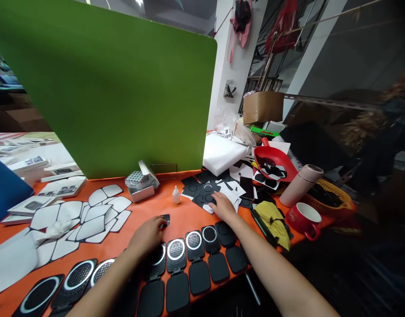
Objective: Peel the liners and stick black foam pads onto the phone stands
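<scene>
Where your left hand [149, 235] works: centre of the frame, fingers drawn in close, thumb and fingertips apparently pinching a small dark piece [167, 218] above the orange cloth [152, 207].
Your right hand [224, 207]: right of centre, fingers loosely parted over black sheets [189, 190]; whether they grip one, you cannot tell from this angle.
Ringed holders [194, 240]: four dark hinged units line the bottom centre of the frame, each top panel bearing a bright circle, and three more circles show at lower left.
Plain holder [225, 231]: at the right end of the row, its top panel shows no bright circle, so it looks to be the one in view left unfinished.
Hidden stretch: your left forearm [113, 281] covers part of the line, leaving the full count uncertain.
White cards [91, 221]: dark-edged, fanned across the left of the frame, away from both your hands.
White bottle [176, 196]: upright near the centre.
</scene>
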`<action>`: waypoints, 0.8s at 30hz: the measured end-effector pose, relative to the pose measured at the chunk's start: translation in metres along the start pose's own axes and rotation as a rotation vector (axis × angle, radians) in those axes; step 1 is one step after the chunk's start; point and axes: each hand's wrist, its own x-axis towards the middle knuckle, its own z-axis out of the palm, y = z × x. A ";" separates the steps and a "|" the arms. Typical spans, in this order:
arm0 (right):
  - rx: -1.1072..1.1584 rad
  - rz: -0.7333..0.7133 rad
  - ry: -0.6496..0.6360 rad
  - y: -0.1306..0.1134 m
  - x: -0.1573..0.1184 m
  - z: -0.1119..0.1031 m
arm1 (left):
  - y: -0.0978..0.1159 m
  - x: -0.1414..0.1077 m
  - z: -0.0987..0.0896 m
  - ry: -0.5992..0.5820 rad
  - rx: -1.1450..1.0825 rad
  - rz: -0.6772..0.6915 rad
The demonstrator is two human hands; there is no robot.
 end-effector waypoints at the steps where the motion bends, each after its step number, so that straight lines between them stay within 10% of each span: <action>1: -0.005 0.006 -0.027 -0.003 0.009 0.004 | 0.003 -0.005 0.000 -0.001 -0.023 0.010; 6: -0.017 0.037 -0.073 -0.013 0.027 0.010 | 0.020 -0.030 -0.004 -0.003 -0.178 0.020; 12: -0.030 -0.037 0.064 -0.035 -0.002 -0.016 | 0.065 -0.036 0.005 -0.173 -1.027 -0.206; 18: 0.167 -0.561 0.098 -0.078 -0.087 -0.019 | 0.090 -0.030 0.018 -0.175 -1.413 -0.264; 24: 0.436 -0.335 0.127 -0.091 -0.100 -0.031 | 0.090 -0.044 0.014 -0.153 -1.414 -0.217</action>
